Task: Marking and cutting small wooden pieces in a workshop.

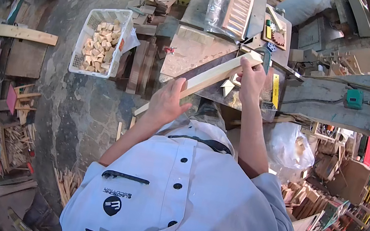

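Pale offcuts (227,88) and a yellow ruler (275,92) lie on the worktable (197,58); over its edge, left hand (167,104) and right hand (251,80) grip 1 wooden bar (216,75). A white crate (116,62) of blocks (99,47) stands on the stained floor (62,104).

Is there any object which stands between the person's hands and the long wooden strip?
Nothing visible stands between them: the right hand grips the strip near its far end, and the left hand is against it nearer the body. Small offcuts lie near the right hand, not in between.
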The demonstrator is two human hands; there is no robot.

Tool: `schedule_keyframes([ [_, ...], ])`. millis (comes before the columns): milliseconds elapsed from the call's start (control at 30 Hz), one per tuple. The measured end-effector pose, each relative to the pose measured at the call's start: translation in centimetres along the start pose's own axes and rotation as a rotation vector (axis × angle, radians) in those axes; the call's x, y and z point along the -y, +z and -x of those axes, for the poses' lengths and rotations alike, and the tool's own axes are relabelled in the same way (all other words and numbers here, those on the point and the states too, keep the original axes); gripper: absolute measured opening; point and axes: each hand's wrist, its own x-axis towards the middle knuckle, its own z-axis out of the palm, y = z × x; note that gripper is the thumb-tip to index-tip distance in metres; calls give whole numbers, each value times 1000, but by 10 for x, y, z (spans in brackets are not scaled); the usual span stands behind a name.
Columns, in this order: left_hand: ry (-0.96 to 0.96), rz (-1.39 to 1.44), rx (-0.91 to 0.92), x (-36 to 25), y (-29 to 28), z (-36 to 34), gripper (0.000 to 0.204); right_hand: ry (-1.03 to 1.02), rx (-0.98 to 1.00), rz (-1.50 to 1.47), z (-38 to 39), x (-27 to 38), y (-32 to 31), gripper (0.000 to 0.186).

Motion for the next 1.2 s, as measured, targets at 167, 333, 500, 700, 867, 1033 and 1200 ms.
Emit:
schedule_keyframes([
  [167,-75,-83,138,29,62,-43,44,131,-52,287,-51,-46,-1,37],
  [333,37,-96,64,52,104,-76,36,211,-20,268,-97,-104,-6,34],
  [500,-91,-141,147,72,124,-85,33,381,55,341,-111,-110,1,30],
  [700,-48,-173,85,87,134,-89,40,463,77,309,-119,-118,8,29],
  [867,-34,-200,82,87,141,-94,46,475,45,292,-128,-124,6,26],
  [1033,17,-191,91,77,148,-114,46,470,-2,268,-131,-122,4,19],
  [1200,93,-174,87,66,165,-149,49,439,11,271,-131,-122,3,18],
])
